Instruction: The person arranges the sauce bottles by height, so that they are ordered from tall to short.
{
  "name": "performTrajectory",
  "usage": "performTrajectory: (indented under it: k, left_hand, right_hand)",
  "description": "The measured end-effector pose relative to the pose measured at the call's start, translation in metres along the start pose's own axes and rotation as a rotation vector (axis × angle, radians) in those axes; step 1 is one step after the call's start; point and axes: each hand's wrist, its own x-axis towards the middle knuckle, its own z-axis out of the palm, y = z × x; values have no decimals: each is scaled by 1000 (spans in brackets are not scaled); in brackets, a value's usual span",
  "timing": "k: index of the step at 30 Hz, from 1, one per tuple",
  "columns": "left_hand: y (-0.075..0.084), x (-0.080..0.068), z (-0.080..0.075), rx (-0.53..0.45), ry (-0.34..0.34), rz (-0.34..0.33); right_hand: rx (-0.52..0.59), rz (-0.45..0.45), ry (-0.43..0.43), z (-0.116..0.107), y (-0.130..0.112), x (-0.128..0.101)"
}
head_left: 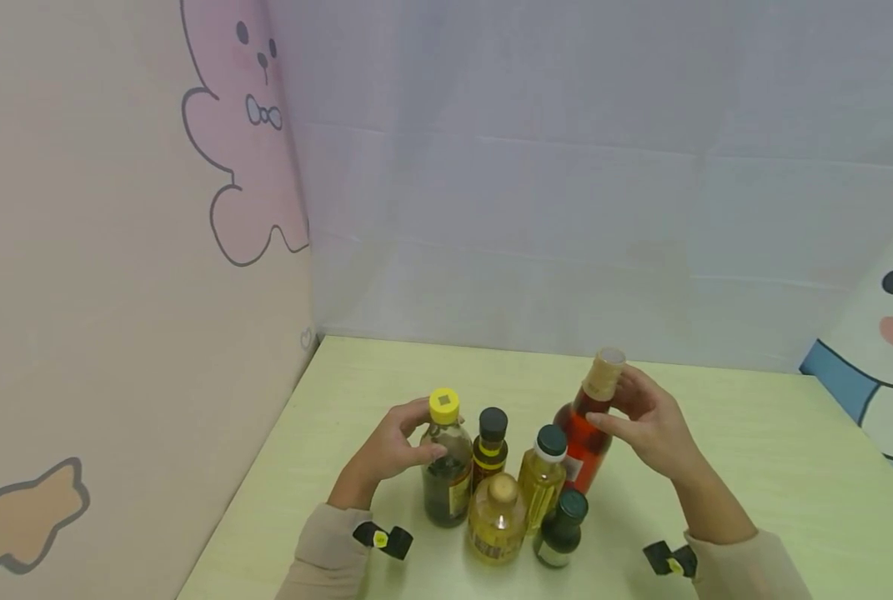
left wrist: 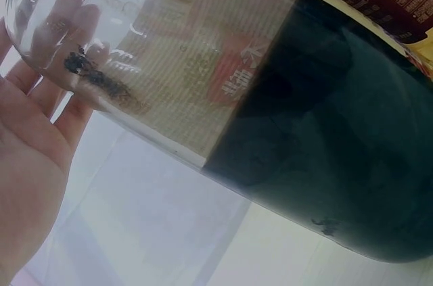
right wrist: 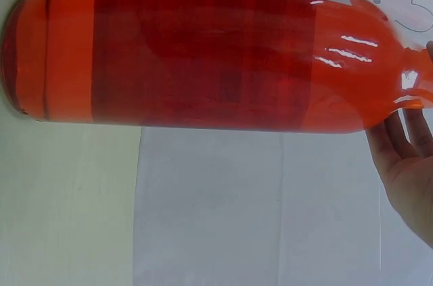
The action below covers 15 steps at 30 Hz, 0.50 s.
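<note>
Two bottles in hand, flanking a squat bottle (head_left: pixel 497 532).
Red bottle (head_left: pixel 584 442), behind and right of the squat bottle: likely heavy, stiff, slippery, breakable; best held by the neck, where the right hand (head_left: pixel 656 427) grips, forearm slanting inward. Yellow-capped bottle (head_left: pixel 446 482), left of it: probably similar; left hand (head_left: pixel 393 442) curls round its shoulder.

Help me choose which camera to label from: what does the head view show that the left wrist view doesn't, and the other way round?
Only the head view shows the yellow cap, the right hand and the red bottle it holds. Only the left wrist view shows a red patch with white characters, seen through the dark-liquid bottle. Both show that bottle and the left hand holding it.
</note>
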Motion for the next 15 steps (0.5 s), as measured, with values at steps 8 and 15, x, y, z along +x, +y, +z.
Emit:
performTrajectory:
  k: [8,15]
  left_hand:
    - [0,-1,0,-5,5,-2]
    - [0,-1,-1,0,-11,7]
  right_hand:
    - [-17,12,7,3,3,9]
    - [-23,32,5,6,5,16]
